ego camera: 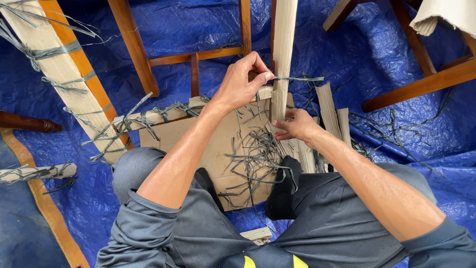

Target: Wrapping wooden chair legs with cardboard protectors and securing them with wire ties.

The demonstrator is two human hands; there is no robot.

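Cardboard wrapped the upright chair leg (283, 54), whose long axis ran straight up and away from the seated person, and both hands worked at it. The left hand (244, 82) was pinched shut on a grey plastic strap (297, 78), thumb and forefinger nipping it just left of the leg, the strap running crosswise to the right around the cardboard. The right hand (297, 126) sat lower, fingers curled closed against the leg's foot, steadying it right where the wrapping met the flat cardboard sheet (218, 149) on the blue tarp (396, 59). Loose strap offcuts (253, 159) littered that sheet between the knees. Left hand was higher and nearer the strap; another wrapped leg (64, 74) lay toward the tarp's far-left edge.
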